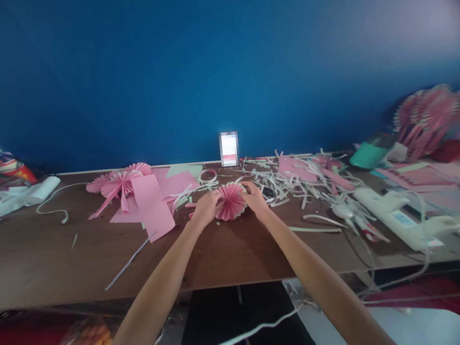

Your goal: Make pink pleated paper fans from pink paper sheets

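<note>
A round pink pleated paper rosette (231, 202) with a pale edge is spread open near the middle of the brown table. My left hand (208, 207) grips its left edge, fingers bent over the folds. At the opposite edge, my right hand (253, 196) pinches the paper with curled fingers. Pink paper strips lie just left of my left hand, partly hidden by it. A phone-like upright screen (229, 148), blurred out, stands behind the rosette against the blue wall.
Finished pink rosettes (123, 183) and pink paper sheets (152, 207) lie to the left. White paper scraps (292, 183) are heaped right of centre. A white power strip (397, 221) with cables sits at the right, before more rosettes (431, 115). A cable (238, 337) crosses below the table edge.
</note>
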`<state>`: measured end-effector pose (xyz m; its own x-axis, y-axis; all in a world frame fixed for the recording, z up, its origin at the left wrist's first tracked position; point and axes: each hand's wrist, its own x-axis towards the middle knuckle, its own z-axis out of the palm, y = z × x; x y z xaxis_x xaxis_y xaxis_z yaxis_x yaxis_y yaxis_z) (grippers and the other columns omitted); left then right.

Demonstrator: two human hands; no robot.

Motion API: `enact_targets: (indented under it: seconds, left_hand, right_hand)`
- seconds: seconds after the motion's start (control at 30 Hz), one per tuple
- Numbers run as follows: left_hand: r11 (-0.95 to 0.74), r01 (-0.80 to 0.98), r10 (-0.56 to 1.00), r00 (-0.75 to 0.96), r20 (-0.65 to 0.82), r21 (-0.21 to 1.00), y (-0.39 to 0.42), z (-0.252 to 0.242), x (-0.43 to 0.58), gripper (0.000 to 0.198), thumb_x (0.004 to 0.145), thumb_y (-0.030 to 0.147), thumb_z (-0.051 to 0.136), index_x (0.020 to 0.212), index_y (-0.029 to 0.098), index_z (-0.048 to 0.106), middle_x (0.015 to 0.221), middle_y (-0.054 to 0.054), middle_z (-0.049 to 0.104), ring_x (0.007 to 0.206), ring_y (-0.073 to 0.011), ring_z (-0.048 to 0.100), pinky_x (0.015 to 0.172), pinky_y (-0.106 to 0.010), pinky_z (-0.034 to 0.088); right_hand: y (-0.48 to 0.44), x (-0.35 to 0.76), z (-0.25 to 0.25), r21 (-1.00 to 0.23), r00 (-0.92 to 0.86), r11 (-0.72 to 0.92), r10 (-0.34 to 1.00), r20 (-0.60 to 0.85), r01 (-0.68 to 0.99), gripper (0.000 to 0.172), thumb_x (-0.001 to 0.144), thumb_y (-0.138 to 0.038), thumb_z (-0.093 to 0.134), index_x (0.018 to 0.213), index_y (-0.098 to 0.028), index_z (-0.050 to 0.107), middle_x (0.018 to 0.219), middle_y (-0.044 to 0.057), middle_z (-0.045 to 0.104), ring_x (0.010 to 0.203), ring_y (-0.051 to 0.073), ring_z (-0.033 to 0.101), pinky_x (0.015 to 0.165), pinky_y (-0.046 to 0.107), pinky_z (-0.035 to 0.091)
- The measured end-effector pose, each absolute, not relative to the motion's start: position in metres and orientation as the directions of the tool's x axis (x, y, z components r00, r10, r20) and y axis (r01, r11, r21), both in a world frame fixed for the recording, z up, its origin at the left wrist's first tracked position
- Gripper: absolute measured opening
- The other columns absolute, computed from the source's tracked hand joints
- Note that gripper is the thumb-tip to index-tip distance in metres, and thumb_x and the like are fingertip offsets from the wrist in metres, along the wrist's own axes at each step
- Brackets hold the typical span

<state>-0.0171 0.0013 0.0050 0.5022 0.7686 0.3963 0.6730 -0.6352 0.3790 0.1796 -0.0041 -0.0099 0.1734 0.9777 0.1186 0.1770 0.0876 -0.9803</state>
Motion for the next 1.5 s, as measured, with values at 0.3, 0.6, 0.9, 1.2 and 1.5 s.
enact_targets:
  seconds: [0.3,0.6,0.9,1.2,1.5]
  left_hand:
    - [-0.68,0.656,0.731,0.57,0.375,0.327,0.005,0.014,-0.021,0.007,0.08,0.019,0.055,0.073,0.019,0.058,0.082,-0.004,0.06,0.08,-0.0198,0.055,0.071,-0.03,0.041]
    - [-0.685,0.652,0.722,0.547,0.422,0.325,0.005,0.01,-0.019,0.01,0.084,0.02,0.052,0.077,0.019,0.059,0.084,-0.005,0.06,0.084,-0.02,0.055,0.075,-0.031,0.042]
    - [-0.681,0.697,0.701,0.534,0.472,0.224,-0.007,0.023,-0.016,0.008,0.085,0.02,0.052,0.08,0.019,0.059,0.089,-0.006,0.06,0.087,-0.0207,0.055,0.078,-0.033,0.042]
    - [-0.545,0.811,0.782,0.399,0.478,0.214,-0.003,0.025,-0.028,0.011,0.086,0.021,0.052,0.088,0.019,0.062,0.098,-0.008,0.062,0.096,-0.0241,0.054,0.08,-0.034,0.042]
    - [-0.396,0.893,0.821,0.239,0.519,0.215,-0.008,0.028,-0.035,0.014,0.088,0.022,0.047,0.085,0.018,0.06,0.097,-0.01,0.061,0.096,-0.0255,0.053,0.081,-0.035,0.039]
  right_hand:
    - [-0.001,0.183,-0.013,-0.935,0.194,0.188,0.948,0.253,0.301,0.041,0.075,-0.041,0.059,0.11,-0.02,0.063,0.095,0.005,0.066,0.082,0.019,0.059,0.071,0.029,0.046]
    - [-0.007,0.182,-0.013,-0.867,0.114,0.201,0.953,0.281,0.456,0.04,0.084,-0.045,0.049,0.114,-0.02,0.059,0.09,0.004,0.065,0.075,0.018,0.058,0.07,0.03,0.045]
    - [-0.017,0.176,-0.005,-0.566,0.111,0.386,0.75,0.653,0.728,0.041,0.091,-0.029,0.04,0.129,-0.015,0.047,0.118,0.013,0.058,0.112,0.025,0.05,0.097,0.041,0.039]
    - [-0.036,0.166,0.003,-0.269,-0.128,0.446,0.68,0.722,0.853,0.041,0.092,-0.017,0.032,0.131,-0.016,0.047,0.117,0.013,0.057,0.109,0.027,0.049,0.092,0.041,0.04]
    - [-0.031,0.166,0.002,-0.3,-0.02,0.325,0.708,0.706,0.897,0.039,0.093,-0.016,0.03,0.126,-0.011,0.051,0.107,0.014,0.06,0.101,0.026,0.05,0.09,0.039,0.039]
